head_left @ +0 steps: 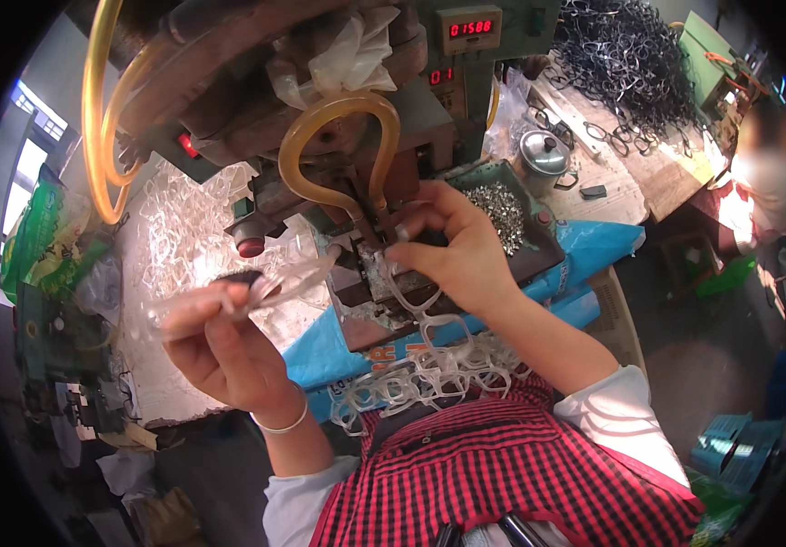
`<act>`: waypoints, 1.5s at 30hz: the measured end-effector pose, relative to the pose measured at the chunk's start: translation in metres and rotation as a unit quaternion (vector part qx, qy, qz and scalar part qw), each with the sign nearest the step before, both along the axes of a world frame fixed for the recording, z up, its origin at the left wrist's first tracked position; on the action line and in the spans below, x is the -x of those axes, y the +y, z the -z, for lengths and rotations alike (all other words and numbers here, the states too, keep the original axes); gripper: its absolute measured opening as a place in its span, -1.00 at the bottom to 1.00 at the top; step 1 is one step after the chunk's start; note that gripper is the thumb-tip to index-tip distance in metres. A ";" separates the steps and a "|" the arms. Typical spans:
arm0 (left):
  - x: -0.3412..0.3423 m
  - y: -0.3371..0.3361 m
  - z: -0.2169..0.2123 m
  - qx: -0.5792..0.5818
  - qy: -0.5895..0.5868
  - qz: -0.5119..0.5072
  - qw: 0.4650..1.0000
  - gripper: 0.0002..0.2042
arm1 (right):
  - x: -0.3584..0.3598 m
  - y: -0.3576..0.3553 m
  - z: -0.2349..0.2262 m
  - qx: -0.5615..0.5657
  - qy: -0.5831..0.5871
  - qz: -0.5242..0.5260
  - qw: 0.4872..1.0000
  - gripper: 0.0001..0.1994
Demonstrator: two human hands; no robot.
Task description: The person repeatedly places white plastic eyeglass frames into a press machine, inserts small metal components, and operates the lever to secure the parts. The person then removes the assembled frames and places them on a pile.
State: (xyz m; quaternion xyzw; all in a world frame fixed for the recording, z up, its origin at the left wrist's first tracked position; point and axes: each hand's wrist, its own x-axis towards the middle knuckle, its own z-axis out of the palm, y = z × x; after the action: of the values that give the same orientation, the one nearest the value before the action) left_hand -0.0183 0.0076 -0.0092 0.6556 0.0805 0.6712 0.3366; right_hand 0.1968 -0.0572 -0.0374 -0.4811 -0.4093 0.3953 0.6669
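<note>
My left hand (233,356) is raised at the left with its fingers pinched on a clear plastic eyeglass frame (297,278), which is smeared by motion. A small dark piece (240,276) shows beside those fingertips; what it is I cannot make out. At the middle of the bench machine (379,287), my right hand (466,260) pinches another clear eyeglass frame (449,330) under the machine's head. Its far end is hidden by my fingers and the machine. More clear frames (429,378) lie piled along the bench's near edge, against my checked apron.
A yellow hose (294,150) loops down just in front of my right fingers. Tiny metal parts (502,217) fill a tray at the right. Behind stand a lidded metal pot (544,152) and heaped dark frames (625,64). Clear frames (188,219) cover the bench's left.
</note>
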 end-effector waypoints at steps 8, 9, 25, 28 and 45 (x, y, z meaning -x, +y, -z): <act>-0.022 -0.017 0.001 -0.106 0.124 -0.084 0.983 -0.92 | -0.008 -0.026 -0.002 -0.027 -0.080 -0.005 0.996 -0.54; -0.028 -0.030 0.013 -0.093 0.114 -0.023 0.989 -0.96 | -0.029 -0.024 0.013 -0.073 -0.292 0.078 0.950 -0.68; -0.025 -0.059 0.048 -0.237 0.329 -0.102 0.909 -0.71 | -0.075 0.039 0.094 0.117 -0.664 0.261 0.691 -0.86; 0.031 -0.067 0.052 -0.181 0.313 -0.266 0.894 -0.91 | -0.090 -0.002 0.097 0.097 -0.668 0.255 0.692 -0.78; 0.054 0.058 0.134 -0.045 0.442 -0.327 0.834 -0.87 | -0.099 -0.079 0.085 0.040 -0.436 0.343 0.831 -0.86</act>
State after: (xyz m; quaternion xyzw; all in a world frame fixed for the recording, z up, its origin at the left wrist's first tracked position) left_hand -0.0724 0.0660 -0.1435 0.8323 0.4002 0.3835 -0.0038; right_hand 0.2958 -0.1361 -0.1228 -0.7390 -0.4503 -0.0933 0.4923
